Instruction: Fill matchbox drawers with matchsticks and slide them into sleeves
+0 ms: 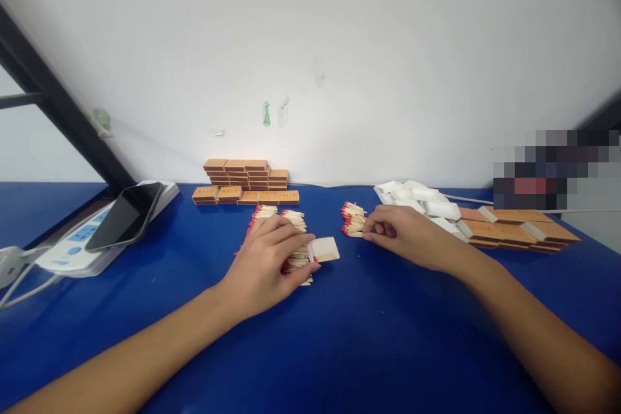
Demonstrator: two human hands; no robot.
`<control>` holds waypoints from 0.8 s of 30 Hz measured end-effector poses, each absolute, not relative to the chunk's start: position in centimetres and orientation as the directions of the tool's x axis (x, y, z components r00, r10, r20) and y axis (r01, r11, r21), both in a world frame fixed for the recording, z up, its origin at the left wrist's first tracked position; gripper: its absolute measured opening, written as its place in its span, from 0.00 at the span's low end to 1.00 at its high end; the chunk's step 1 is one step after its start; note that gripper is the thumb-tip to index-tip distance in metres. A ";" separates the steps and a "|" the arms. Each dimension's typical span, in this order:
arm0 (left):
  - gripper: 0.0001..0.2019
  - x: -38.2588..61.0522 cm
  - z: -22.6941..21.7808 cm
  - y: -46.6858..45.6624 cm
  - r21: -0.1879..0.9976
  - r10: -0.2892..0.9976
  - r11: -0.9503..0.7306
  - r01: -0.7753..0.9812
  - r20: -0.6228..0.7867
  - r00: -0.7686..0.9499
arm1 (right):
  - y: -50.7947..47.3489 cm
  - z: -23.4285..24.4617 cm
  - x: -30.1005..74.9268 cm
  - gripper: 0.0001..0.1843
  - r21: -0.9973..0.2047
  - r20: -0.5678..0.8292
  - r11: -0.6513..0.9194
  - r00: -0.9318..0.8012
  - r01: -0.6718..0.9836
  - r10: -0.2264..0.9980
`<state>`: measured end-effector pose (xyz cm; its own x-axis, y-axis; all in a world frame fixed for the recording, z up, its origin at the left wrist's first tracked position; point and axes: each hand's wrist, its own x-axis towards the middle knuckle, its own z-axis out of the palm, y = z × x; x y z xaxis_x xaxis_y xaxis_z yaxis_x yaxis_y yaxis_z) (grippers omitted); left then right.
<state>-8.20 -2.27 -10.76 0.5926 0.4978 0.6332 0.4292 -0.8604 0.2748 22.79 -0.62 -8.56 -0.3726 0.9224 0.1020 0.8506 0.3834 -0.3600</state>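
My left hand (269,262) rests on a spread of red-tipped matches (291,220) on the blue table (339,349), with its fingers curled over them. Its fingertips touch a small white matchbox tray (324,250). My right hand (407,236) lies further right, fingers pinched on the wooden ends of a small bundle of matches (353,220).
A stack of orange matchboxes (246,181) stands at the back by the white wall. White inner trays (420,197) and orange box sleeves (514,226) lie at the right. A phone (127,215) rests on a power strip (72,249) at the left.
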 end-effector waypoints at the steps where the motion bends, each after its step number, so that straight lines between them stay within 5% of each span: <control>1: 0.20 -8.2 -10.8 -2.3 0.272 0.497 -0.860 0.431 0.633 0.594 | -0.6 -8.7 22.7 0.10 -0.364 0.094 0.384 -0.376 0.849 0.922; 24: 0.21 -8.2 -10.9 -2.5 0.280 0.496 -0.864 0.418 0.613 0.615 | -1.0 -8.6 22.0 0.10 -0.397 0.024 0.376 -0.400 0.837 0.916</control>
